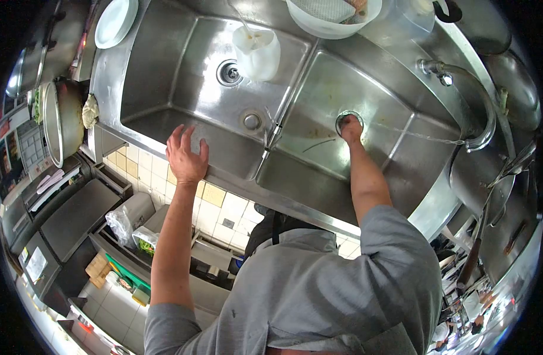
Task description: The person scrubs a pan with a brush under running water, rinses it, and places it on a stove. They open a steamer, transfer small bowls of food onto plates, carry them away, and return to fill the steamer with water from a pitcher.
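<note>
My right hand (350,128) reaches down into the round drain opening (346,114) of the right sink basin (318,89). Its fingertips are hidden in the hole, so what they touch or grip cannot be seen. Over the front rim of the left basin (203,94), my left hand (187,155) hovers or rests with fingers spread and nothing in it. A thin dark strand (318,145) lies on the right basin's floor near the drain. Water runs from the curved faucet (487,127) into this basin.
A translucent white pitcher (257,56) stands in the left basin near its drain (229,73) and a round metal stopper (252,122). Behind the divider sits a white bowl (324,26) beside a clear plastic container (404,21). White lids (116,22) lie on the left ledge.
</note>
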`<state>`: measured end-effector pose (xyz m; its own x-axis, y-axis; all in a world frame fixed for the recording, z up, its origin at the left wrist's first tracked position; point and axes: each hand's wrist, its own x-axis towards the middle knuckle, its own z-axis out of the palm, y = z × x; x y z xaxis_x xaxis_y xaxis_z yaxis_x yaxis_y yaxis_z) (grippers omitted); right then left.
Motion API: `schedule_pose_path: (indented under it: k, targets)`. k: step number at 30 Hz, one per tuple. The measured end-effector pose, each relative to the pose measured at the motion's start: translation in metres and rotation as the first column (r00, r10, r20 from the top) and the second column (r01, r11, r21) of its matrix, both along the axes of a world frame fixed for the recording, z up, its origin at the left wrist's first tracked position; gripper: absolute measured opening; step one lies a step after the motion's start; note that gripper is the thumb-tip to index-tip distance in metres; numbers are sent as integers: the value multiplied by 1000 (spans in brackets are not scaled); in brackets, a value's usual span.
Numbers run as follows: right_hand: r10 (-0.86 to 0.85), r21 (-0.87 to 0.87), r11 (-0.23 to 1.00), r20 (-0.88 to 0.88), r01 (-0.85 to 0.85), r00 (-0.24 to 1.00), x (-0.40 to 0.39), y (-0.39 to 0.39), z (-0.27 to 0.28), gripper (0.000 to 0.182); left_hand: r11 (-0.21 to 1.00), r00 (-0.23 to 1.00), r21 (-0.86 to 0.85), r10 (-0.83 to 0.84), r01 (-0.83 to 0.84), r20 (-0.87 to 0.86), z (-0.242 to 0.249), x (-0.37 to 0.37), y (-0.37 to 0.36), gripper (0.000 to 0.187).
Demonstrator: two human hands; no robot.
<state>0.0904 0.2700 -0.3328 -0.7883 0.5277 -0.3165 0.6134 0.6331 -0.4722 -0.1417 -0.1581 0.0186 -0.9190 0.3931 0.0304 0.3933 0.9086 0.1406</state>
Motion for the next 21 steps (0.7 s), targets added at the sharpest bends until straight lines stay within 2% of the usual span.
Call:
schedule_pose_path:
  k: [1,2,4,5,6,7,8,10,11,13,14,16,17,19,20,21]
  targets:
    - [-95,-93,991,22,97,995,-1,-1,5,24,1000,1000,0,-1,1,-2,0,0,0,46]
    - [-98,-93,991,21,100,995,-3,-2,9,24,1000,1000,-2,-3,3,-5,0,0,0,46]
    - [-355,-383,858,38,342,934,-1,0,3,19,1000,1000,-4,-8,8,-2,-1,0,0,45]
    - [-356,-382,858,41,344,934,5,2,2,19,1000,1000,6,-14,14,-2,-1,0,-1,45]
    - [-474,-716,564,126,411,871,9,3,16,19,1000,1000,15,-18,18,-1,-1,1,-2,44]
    - [-537,-907,157,254,391,805,10,4,33,19,1000,1000,13,-15,15,1,-1,1,-2,44]
    - [-532,-907,157,256,391,807,10,2,53,19,1000,1000,8,-10,10,1,0,1,-1,44]
    - [-526,-943,-173,333,285,782,5,-10,97,21,1000,1000,1,-3,3,1,0,1,-2,44]
    - [-525,-942,-173,334,286,783,7,-13,101,21,1000,1000,1,-10,10,4,0,1,-2,44]
    - [-548,-853,-400,516,335,658,13,-17,104,23,1000,1000,1,-17,17,8,0,1,-1,44]
    - [-548,-852,-401,518,337,657,12,-22,100,23,1000,1000,4,-16,16,9,1,1,-1,44]
    - [-586,-845,-288,527,450,615,11,-35,76,21,1000,1000,5,-16,16,9,0,1,-1,44]
    - [-587,-845,-290,528,450,614,12,-37,65,21,1000,1000,-2,-15,15,5,-1,1,-2,43]
    - [-298,-862,176,414,476,860,7,-42,60,21,1000,1000,-11,-14,14,-1,-1,0,-2,43]
    - [-298,-862,175,414,476,860,8,-46,59,21,1000,1000,-4,-12,12,3,-1,0,-3,43]
    - [-224,-861,466,107,203,969,3,-56,74,25,1000,1000,3,-10,10,7,-1,0,-3,43]
